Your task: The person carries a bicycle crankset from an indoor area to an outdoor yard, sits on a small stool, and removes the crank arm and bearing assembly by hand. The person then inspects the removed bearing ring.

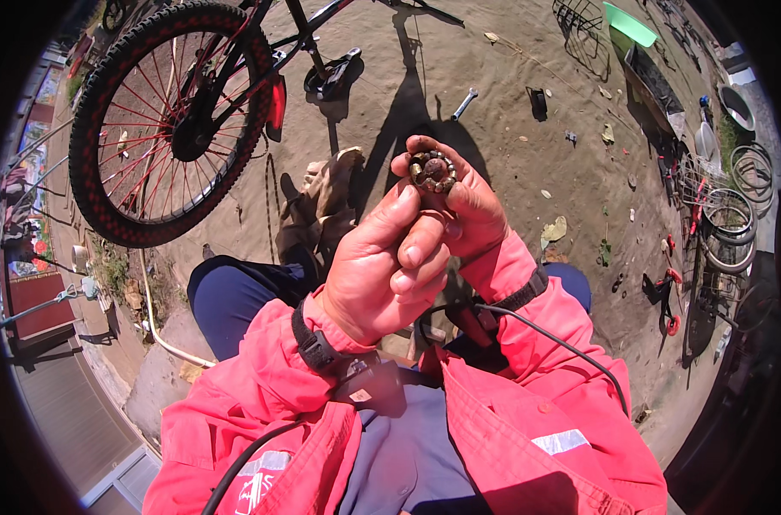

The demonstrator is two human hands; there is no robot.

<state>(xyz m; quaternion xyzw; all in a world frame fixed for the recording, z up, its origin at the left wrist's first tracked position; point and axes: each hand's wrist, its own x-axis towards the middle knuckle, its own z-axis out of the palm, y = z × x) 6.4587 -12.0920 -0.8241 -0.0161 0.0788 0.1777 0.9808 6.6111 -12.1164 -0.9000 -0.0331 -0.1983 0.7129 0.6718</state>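
A small greasy ring of steel balls, a ball bearing (432,172), is held up in front of me at the middle of the view. My right hand (479,209) curls around its far and right sides, gripping it with the fingers and thumb. From the near left, my left hand (382,270) is closed, its thumb tip against the ring's near edge and its other fingers folded below. The centre of the ring looks dark brown; whether that is a fingertip or a greasy part, I cannot tell. Both wrists wear black straps.
A bicycle wheel (172,124) with red spokes stands at the upper left. On the sandy ground lie a wrench (465,104), a dark small block (538,105) and a pair of work gloves (322,197). Wheel rims (729,215) and a green tray (631,24) are at the right.
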